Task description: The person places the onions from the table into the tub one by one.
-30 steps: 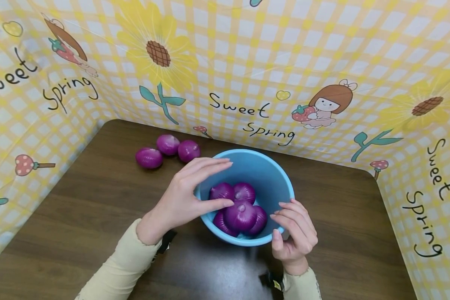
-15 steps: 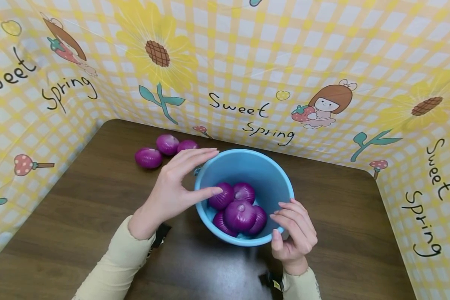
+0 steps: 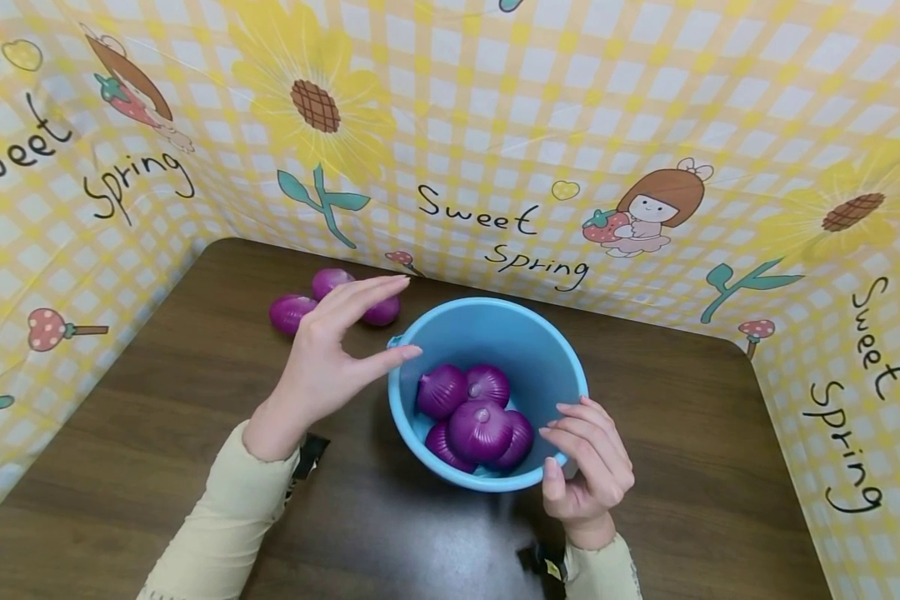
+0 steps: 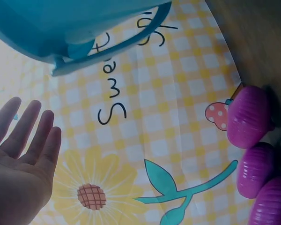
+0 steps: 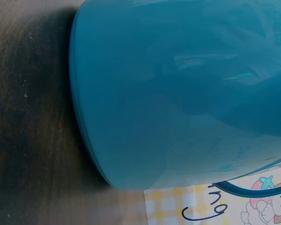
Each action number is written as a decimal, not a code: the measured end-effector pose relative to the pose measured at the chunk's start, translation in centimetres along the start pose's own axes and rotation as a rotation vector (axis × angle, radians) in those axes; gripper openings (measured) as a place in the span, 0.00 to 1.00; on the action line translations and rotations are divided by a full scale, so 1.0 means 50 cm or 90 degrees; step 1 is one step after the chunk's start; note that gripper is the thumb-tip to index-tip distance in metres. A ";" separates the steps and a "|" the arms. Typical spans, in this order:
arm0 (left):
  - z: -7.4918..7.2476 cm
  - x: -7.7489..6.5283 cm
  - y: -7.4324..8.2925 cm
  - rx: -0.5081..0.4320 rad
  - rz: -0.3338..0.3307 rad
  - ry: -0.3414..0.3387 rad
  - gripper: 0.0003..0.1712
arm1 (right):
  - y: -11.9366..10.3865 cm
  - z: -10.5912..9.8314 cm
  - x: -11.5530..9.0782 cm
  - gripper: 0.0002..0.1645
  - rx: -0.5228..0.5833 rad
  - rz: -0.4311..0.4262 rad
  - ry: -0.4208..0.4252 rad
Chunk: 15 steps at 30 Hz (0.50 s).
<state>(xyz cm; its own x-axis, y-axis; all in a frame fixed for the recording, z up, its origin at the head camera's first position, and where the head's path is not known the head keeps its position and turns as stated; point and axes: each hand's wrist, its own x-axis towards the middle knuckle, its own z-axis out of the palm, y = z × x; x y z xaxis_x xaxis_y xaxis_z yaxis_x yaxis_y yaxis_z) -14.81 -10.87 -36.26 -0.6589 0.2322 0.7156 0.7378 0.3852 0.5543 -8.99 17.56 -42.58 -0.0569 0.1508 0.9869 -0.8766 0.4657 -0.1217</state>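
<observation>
A light blue bucket (image 3: pixel 525 342) stands on the table with several purple onions (image 3: pixel 482 431) inside. My right hand (image 3: pixel 592 471) holds its right rim, fingers over the edge and thumb at the near side. My left hand (image 3: pixel 315 362) is held up beside the bucket's left rim, thumb and fingers spread apart around nothing. Behind it lie three purple onions, one at the left (image 3: pixel 291 315), one at the back (image 3: pixel 332 282) and one at the right (image 3: pixel 384 312), partly covered by the hand. The left wrist view shows these onions (image 4: pixel 248 117) at its right edge.
The brown wooden table (image 3: pixel 690 467) meets a yellow checked cloth (image 3: pixel 457 150) at the back and sides. The bucket's handle (image 4: pixel 126 49) hangs along its outside in the left wrist view. The bucket's wall (image 5: pixel 168 93) fills most of the right wrist view.
My left hand has drawn out from over the bucket, moving left and back toward the loose onions. The right hand stays at the rim, and the bucket stands still.
</observation>
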 end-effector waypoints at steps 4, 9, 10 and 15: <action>-0.005 0.002 -0.010 -0.002 -0.008 0.011 0.38 | 0.000 0.000 0.000 0.27 -0.001 0.001 0.000; -0.009 0.006 -0.021 0.009 -0.016 0.015 0.42 | 0.001 0.000 -0.001 0.27 -0.001 0.000 0.001; -0.009 0.007 -0.024 0.010 -0.019 0.015 0.42 | 0.001 0.000 -0.001 0.27 0.000 -0.001 0.002; -0.012 0.011 -0.035 0.013 -0.038 0.014 0.42 | 0.001 -0.001 -0.001 0.28 0.001 0.001 -0.001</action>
<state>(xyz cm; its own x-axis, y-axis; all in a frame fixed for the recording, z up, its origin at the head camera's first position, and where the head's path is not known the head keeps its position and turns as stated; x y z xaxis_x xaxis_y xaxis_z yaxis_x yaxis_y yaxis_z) -16.39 -11.96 -36.59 -0.6978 0.1885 0.6910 0.6941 0.4161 0.5874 -9.02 17.61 -42.65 -0.0582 0.1505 0.9869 -0.8774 0.4638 -0.1225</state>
